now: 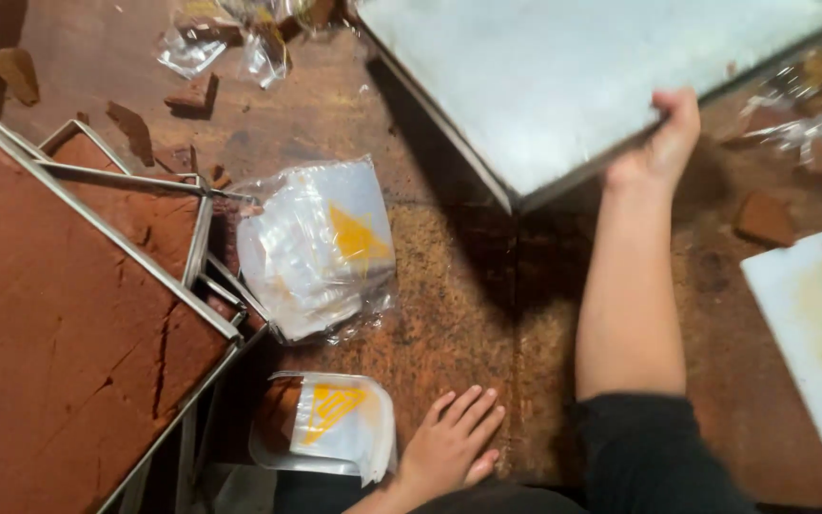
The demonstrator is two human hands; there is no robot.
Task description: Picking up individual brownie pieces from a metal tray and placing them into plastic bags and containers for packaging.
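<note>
Head view: the right hand [660,145] is gripping, fingers curled over its near edge, a large white-lined metal tray [563,76], judged rigid, broad and unwieldy, while the left hand [449,445] is lying flat and empty on the table [449,286] beside stacked clear bags [340,419].

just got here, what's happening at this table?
A person stands over a worn brown table. Their right hand grips the edge of a large flat metal tray with a white surface, held tilted above the table. Their left hand lies flat on the tabletop beside a stack of clear plastic bags with yellow print. A second pile of the same bags lies further up. On the left, stacked metal-framed trays hold cracked brown slabs.
</note>
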